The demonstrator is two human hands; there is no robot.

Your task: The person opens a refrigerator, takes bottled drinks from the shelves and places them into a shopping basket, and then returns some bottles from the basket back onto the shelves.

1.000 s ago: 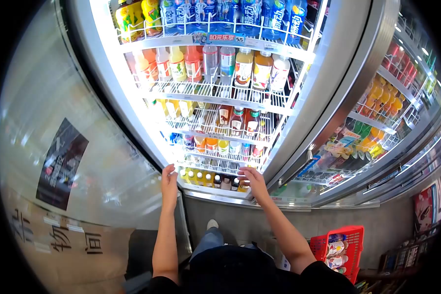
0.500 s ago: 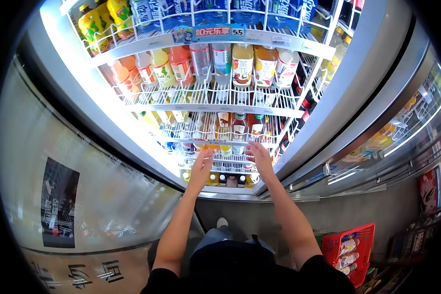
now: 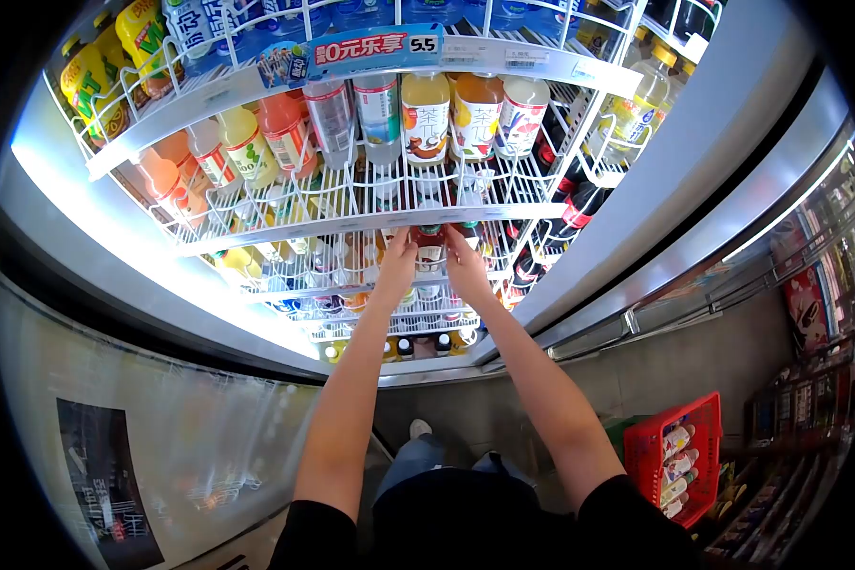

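Both my hands reach into a lit drinks cooler, just below the front edge of a wire shelf (image 3: 370, 224). Between them is a dark red bottle (image 3: 430, 249) with a green cap. My left hand (image 3: 398, 261) is at its left side and my right hand (image 3: 464, 261) at its right side. The fingertips are partly hidden near the shelf edge, so whether they grip the bottle is unclear. On the shelf above stand tea bottles with white labels (image 3: 426, 119), clear bottles (image 3: 378, 109) and pink bottles (image 3: 287, 133).
Blue bottles (image 3: 356, 13) and yellow bottles (image 3: 92, 87) fill the top shelf. The glass door (image 3: 209, 446) stands at the left, the cooler's frame (image 3: 674, 190) at the right. A red basket (image 3: 645, 465) holding several bottles is at the lower right, beside my legs.
My hands have moved forward and up, from empty space before the lower shelves to either side of the red bottle. The view has come closer to the shelves.
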